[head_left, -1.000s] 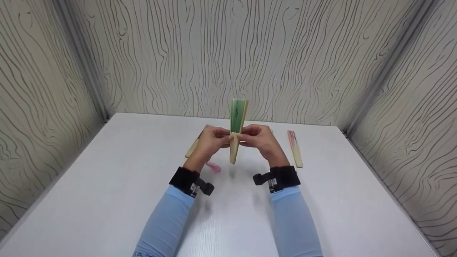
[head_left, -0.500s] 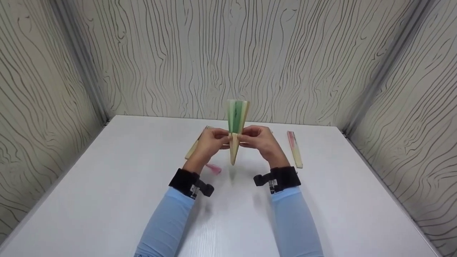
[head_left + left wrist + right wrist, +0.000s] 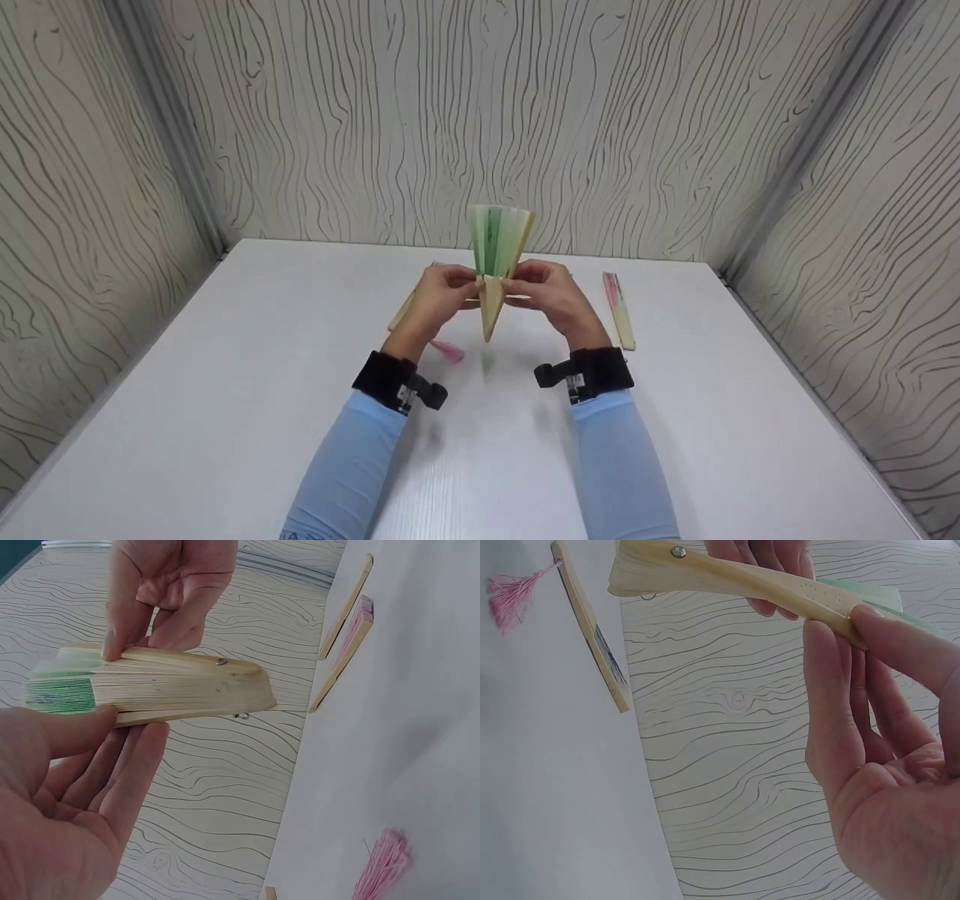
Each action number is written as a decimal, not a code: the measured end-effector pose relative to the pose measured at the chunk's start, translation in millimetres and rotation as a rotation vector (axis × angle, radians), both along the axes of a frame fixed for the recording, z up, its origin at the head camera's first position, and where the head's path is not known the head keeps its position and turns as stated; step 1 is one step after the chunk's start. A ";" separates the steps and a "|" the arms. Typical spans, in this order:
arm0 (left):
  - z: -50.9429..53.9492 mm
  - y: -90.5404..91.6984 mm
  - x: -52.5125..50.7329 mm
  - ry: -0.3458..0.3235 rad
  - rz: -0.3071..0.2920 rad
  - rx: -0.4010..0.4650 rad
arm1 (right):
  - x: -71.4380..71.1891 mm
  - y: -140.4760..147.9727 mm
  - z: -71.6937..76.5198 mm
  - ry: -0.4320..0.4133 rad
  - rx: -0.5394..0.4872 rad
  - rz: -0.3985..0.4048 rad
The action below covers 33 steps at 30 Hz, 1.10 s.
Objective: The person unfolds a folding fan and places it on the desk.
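Green fan, pinched by left hand and right hand, spreads partway above the surface, pink fan toward its far-right corner.

Folding fans: four. Pink tassel: one. Hands: two. Black wristbands: two. Blue sleeves: two. White table: one.
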<state>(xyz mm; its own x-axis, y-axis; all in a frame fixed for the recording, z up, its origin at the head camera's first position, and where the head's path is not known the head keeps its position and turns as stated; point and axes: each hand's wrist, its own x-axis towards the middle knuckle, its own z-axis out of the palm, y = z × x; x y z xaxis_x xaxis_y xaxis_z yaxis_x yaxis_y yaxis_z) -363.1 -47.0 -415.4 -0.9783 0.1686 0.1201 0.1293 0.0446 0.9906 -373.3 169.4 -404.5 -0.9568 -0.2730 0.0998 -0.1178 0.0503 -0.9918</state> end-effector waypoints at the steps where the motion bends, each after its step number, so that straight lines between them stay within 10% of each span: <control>1: -0.4 -0.2 -0.7 -0.002 0.005 -0.004 | 0.1 0.4 0.2 0.000 0.004 0.000; 33: -1.4 -8.3 -6.5 -0.029 0.069 0.080 | -0.8 6.7 0.3 -0.080 -0.041 -0.125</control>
<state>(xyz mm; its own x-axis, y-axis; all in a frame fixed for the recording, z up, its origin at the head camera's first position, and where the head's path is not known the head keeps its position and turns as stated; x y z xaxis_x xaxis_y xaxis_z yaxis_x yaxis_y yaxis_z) -369.5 -55.3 -416.7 -0.9906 0.0921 0.1015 0.0994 -0.0269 0.9947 -374.0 176.1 -404.1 -0.9885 -0.1483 0.0302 -0.0333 0.0189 -0.9993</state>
